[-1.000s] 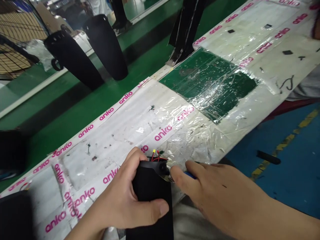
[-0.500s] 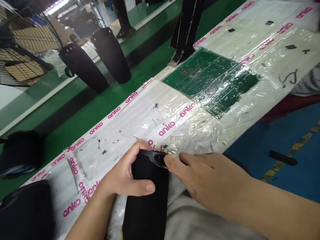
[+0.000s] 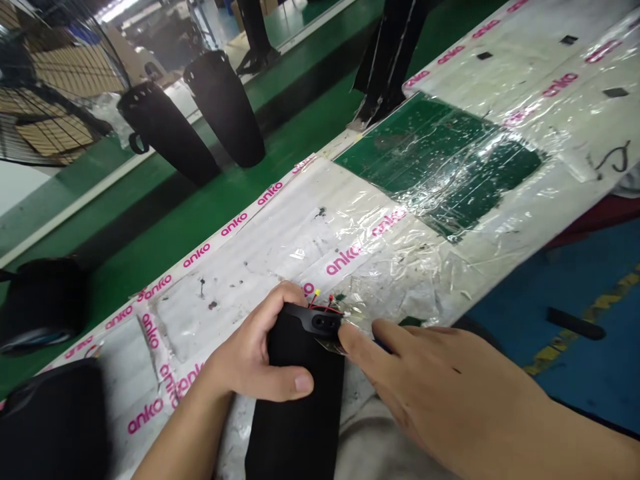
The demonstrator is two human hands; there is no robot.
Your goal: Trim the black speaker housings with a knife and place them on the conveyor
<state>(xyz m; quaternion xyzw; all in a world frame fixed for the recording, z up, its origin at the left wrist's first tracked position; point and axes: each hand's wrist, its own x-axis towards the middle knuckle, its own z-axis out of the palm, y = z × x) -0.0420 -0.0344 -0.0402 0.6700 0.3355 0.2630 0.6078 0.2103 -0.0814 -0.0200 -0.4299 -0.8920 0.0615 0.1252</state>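
Note:
A long black fabric-covered housing (image 3: 300, 427) stands out from the lower edge, its hard plastic end cap (image 3: 325, 321) showing two dark holes. Thin red wires with small red and yellow tips (image 3: 324, 300) stick out behind the cap. My left hand (image 3: 260, 357) wraps round the housing's left side, thumb lying across its front. At the cap's right end is my right hand (image 3: 420, 380), fingers closed on a thin blade-like tool (image 3: 331, 347). Most of that tool is hidden by the fingers; a bit of blue shows between them.
The slanting bench (image 3: 250, 260) is covered in white plastic printed "anko", with a green patch (image 3: 440, 160). Two black tapered pieces (image 3: 225, 107) stand beyond on a green surface. Dark fabric-covered items (image 3: 50, 420) sit at left, near a wire fan (image 3: 55, 87). A black strip (image 3: 575, 323) lies at right.
The cap's second hole is now uncovered as my right hand has shifted right and slightly down. The blade-like tool shows more below the cap. My left hand keeps its hold.

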